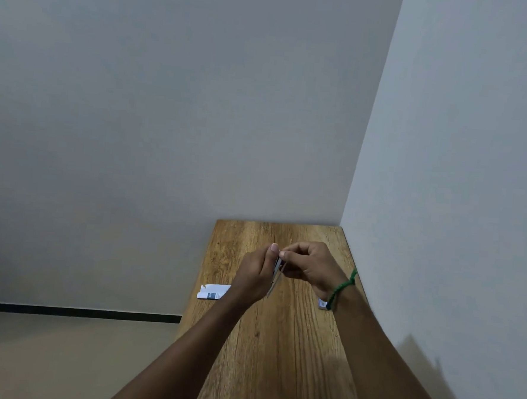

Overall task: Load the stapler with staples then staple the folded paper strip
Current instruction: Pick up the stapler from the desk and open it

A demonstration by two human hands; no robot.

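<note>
Both hands are together above the wooden table (292,355). The left hand (256,276) grips a small stapler (277,271), held nearly upright. The right hand (309,265) pinches at its top end, fingertips closed on it or on something tiny there. This is probably the loading step: keep the stapler steady in the left hand, seat the staple strip straight in the channel, and don't force the pusher.

The folded paper strip (214,291) lies flat near the table's left edge, untouched. A small box (323,304), likely staples, sits beside the right wrist, half hidden by it.

Whether staples are in the fingers cannot be told, being too small. The stapler body is mostly covered by the left hand.
</note>
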